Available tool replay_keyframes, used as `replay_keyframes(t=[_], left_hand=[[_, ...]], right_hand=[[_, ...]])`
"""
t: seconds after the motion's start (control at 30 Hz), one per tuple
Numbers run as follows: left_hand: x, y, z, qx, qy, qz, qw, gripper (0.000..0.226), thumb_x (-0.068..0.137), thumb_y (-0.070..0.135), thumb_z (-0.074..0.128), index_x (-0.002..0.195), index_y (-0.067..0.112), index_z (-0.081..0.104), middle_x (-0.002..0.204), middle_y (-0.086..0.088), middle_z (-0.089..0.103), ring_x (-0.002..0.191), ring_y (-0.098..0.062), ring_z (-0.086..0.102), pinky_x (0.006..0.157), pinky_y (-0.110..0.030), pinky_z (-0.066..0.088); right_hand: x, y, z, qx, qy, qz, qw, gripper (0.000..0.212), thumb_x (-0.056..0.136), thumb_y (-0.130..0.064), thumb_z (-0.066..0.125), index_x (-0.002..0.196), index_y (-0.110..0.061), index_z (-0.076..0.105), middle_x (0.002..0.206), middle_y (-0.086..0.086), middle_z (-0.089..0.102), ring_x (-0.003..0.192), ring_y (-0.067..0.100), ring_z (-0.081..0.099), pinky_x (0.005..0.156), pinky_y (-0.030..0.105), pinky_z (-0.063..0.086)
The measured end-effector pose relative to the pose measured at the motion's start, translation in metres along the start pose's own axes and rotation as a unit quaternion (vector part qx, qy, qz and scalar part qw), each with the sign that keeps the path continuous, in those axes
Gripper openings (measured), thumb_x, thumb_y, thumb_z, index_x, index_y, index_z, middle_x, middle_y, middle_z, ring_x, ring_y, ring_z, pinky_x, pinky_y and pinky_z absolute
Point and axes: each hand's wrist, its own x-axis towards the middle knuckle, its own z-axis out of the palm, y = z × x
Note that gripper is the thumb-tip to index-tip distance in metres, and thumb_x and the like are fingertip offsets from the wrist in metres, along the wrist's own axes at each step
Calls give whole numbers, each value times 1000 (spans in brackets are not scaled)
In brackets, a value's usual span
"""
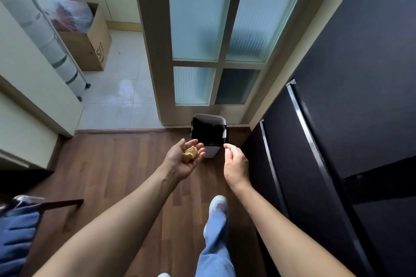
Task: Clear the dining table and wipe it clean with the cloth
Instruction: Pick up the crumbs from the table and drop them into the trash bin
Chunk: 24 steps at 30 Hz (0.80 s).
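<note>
I stand over a small white waste bin (211,152) with a dark open top, set on the wood floor against a glass-paned door. My left hand (180,159) is palm up just left of the bin's near edge, its fingers cupped round a tan piece of bread (190,154). My right hand (235,164) hovers at the bin's near right corner with fingers loosely curled; I see nothing in it. No table or cloth is in view.
A dark fridge (337,119) fills the right side. A chair with blue cloth (20,229) sits at lower left. Beyond the doorway are a tiled floor, a cardboard box (90,45) and a wheeled rack (45,29). My leg and shoe (217,207) step forward.
</note>
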Motion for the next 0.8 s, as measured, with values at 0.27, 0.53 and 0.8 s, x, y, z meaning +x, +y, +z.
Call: replay_keyframes(t=[0.27, 0.53, 0.8], left_hand=[[148, 27, 68, -14, 74, -4, 997, 37, 100, 30, 36, 96, 3, 61, 96, -17, 63, 84, -26, 61, 59, -32, 58], [275, 49, 95, 7, 111, -10, 994, 31, 99, 25, 40, 92, 5, 63, 84, -13, 67, 78, -23, 61, 63, -29, 58], [410, 47, 72, 34, 148, -29, 988, 30, 99, 23, 39, 91, 5, 61, 88, -12, 62, 77, -21, 59, 77, -32, 52]], right_hand=[[176, 50, 20, 7, -72, 38, 997, 31, 97, -8, 39, 119, -3, 60, 121, 12, 61, 114, 23, 54, 95, 22, 37], [306, 107, 53, -21, -110, 53, 992, 30, 96, -8, 40, 117, -4, 61, 120, 12, 62, 113, 24, 55, 89, 16, 33], [380, 182, 118, 5, -116, 110, 987, 32, 97, -11, 39, 121, -8, 59, 123, 7, 61, 116, 19, 53, 98, 23, 37]])
